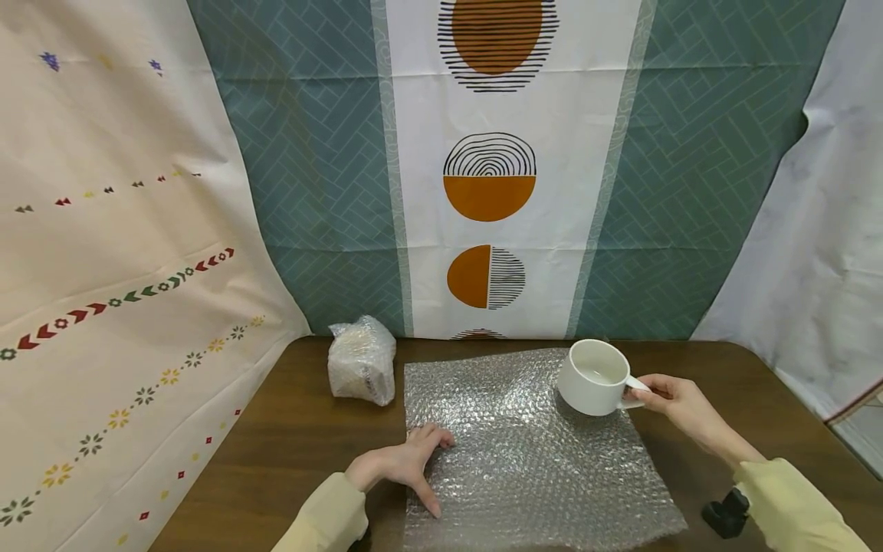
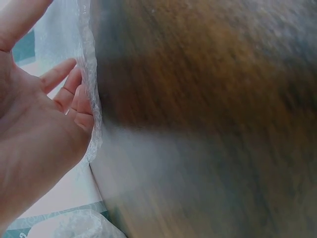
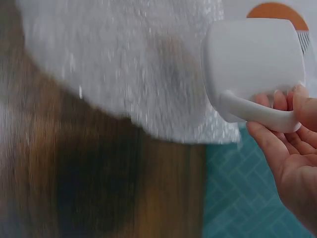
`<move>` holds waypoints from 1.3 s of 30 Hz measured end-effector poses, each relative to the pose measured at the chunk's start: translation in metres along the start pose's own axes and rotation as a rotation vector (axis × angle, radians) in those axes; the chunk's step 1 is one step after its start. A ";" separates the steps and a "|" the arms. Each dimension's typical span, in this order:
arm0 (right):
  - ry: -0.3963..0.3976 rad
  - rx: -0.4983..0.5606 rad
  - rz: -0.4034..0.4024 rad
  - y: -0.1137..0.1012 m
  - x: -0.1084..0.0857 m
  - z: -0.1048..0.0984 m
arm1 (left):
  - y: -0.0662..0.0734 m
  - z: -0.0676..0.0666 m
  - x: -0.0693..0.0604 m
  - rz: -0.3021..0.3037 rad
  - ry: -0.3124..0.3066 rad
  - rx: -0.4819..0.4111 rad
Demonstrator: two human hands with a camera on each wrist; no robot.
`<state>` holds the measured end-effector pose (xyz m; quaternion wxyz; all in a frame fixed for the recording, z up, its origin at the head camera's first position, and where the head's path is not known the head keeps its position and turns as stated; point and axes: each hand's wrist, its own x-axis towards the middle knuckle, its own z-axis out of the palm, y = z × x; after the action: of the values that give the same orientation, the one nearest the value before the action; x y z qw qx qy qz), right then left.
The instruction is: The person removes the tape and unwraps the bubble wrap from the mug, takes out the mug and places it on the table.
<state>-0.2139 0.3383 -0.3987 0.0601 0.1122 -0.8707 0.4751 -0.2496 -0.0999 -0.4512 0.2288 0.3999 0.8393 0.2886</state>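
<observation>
so, right of centre, the right hand [image 1: 681,408] grips the white mug [image 1: 585,392] by its handle over the bubble wrap [image 1: 531,475], pale inside showing; lower centre, the left hand [image 1: 410,461] lies spread on the wrap's left edge; left of centre, a wrapped bundle [image 1: 362,363] veils its contents.

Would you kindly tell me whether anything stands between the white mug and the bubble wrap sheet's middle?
Nothing visible does. The right hand holds the white mug near the far right corner of the bubble wrap sheet; the left hand is at its left edge, off that path.
</observation>
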 end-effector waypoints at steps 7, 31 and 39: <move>0.069 -0.111 -0.004 0.012 -0.003 -0.018 | -0.003 0.001 0.000 0.015 -0.012 -0.002; 0.169 -0.272 0.113 0.047 -0.011 -0.047 | -0.004 0.002 0.000 -0.003 -0.003 0.009; 0.197 -0.307 0.154 0.054 -0.012 -0.053 | -0.004 0.002 0.000 0.005 0.000 0.013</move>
<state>-0.2157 0.4132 -0.4167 0.1249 -0.0124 -0.9288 0.3487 -0.2507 -0.1015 -0.4556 0.2257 0.4033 0.8402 0.2838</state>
